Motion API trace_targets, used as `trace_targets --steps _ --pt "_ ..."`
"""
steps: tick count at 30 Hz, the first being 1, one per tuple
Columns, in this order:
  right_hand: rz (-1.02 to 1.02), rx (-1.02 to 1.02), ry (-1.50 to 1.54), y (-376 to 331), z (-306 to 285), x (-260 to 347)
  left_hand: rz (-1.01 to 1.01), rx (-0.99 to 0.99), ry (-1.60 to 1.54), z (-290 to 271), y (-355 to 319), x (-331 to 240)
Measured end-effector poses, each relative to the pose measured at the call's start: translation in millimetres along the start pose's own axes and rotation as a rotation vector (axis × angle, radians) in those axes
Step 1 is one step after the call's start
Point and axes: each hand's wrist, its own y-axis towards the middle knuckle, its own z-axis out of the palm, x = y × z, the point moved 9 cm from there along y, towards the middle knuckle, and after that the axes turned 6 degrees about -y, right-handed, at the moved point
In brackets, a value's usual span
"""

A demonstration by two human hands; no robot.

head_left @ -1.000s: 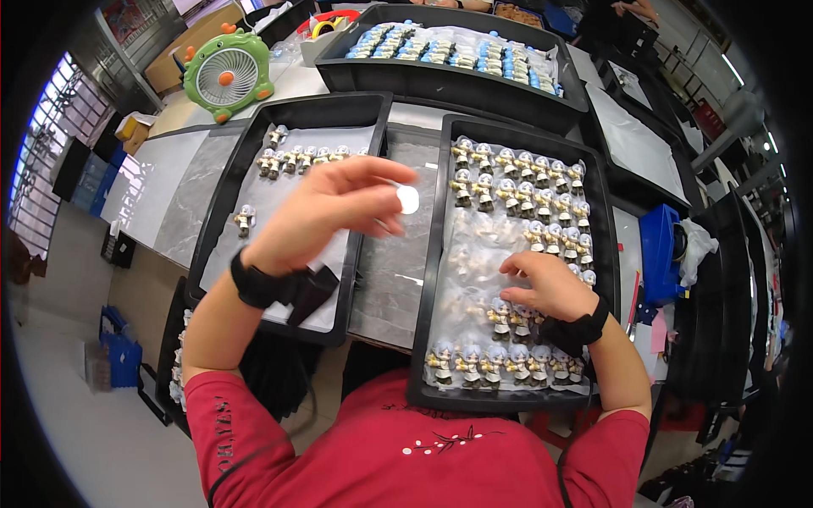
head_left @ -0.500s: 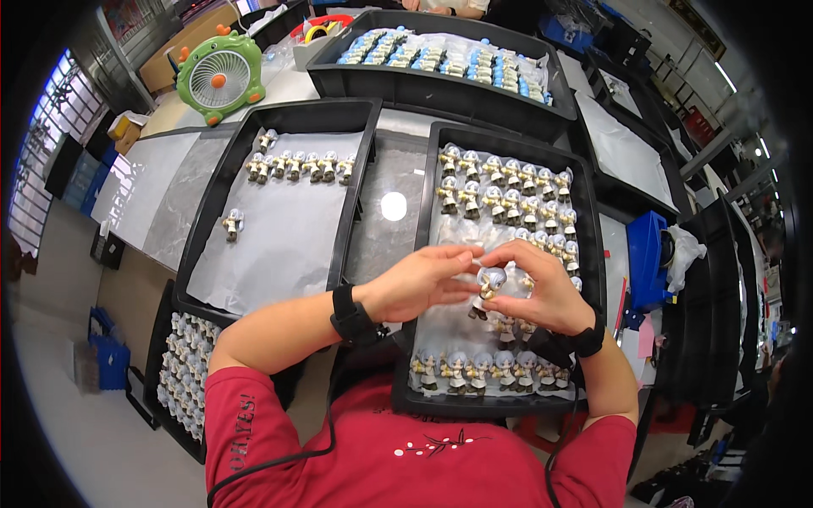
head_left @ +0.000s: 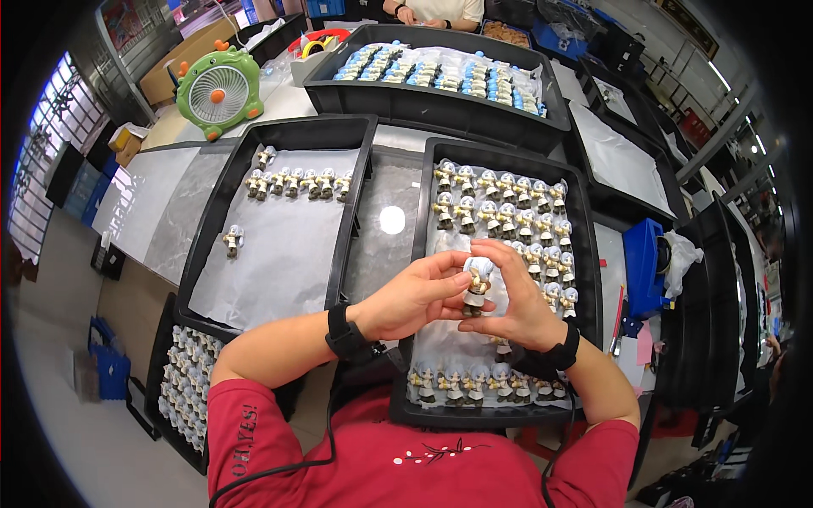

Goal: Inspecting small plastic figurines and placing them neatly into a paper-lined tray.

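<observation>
A small figurine [head_left: 477, 284] with pale hair, a white outfit and a dark base stands upright between my hands above the right-hand black tray [head_left: 428, 199]. My left hand [head_left: 415, 296] grips it from the left, thumb across its front at the head and fingers behind. Curved around its other side, my right hand [head_left: 525, 309] has its fingertips by the head and its thumb at the base. Rows of similar figurines [head_left: 506, 216] lie on the white liner below, with another row [head_left: 474, 385] at the near edge; my right hand hides some of them.
A left-hand tray [head_left: 199, 254] carries a short row of figurines [head_left: 296, 182] and a lone one [head_left: 233, 241]. Blue-and-white pieces fill a far tray [head_left: 423, 106]. A green fan [head_left: 218, 91] stands back left, a blue bin [head_left: 648, 262] at right. Another person's hands [head_left: 406, 15] appear beyond.
The figurine has gone from tilted to upright and turned its front more toward me. My left thumb has closed onto it, and my right-hand fingers have opened out somewhat. The view has shifted slightly.
</observation>
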Motion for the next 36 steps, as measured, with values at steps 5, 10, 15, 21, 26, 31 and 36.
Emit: trace_targets --steps 5,10,15,21,26,31,36 --pt "0.003 -0.036 0.005 -0.1 -0.1 0.5 0.018 -0.008 0.006 -3.6 0.6 1.0" --pt "0.0 -0.044 -0.032 0.8 -3.8 3.6 0.02 -0.038 -0.015 -1.4 0.4 1.2" --pt "-0.022 -0.065 -0.073 1.3 -5.3 5.7 0.118 -0.094 0.237 -1.7 -2.6 -3.4" --pt "-0.081 -0.119 -0.161 1.2 -13.0 10.7 0.07 -0.123 0.177 -7.7 -0.6 -0.4" --pt "-0.072 -0.233 -0.112 -2.0 -24.2 16.0 0.158 -0.113 0.087 -11.4 -3.0 -5.2" --pt "-0.146 -0.197 -0.163 -2.4 -16.6 26.2 0.089 -0.111 0.046 -8.8 1.0 4.6" --pt "-0.091 -0.181 -0.036 -0.4 -13.9 19.5 0.044 -0.008 -0.052 -6.9 4.8 6.6"
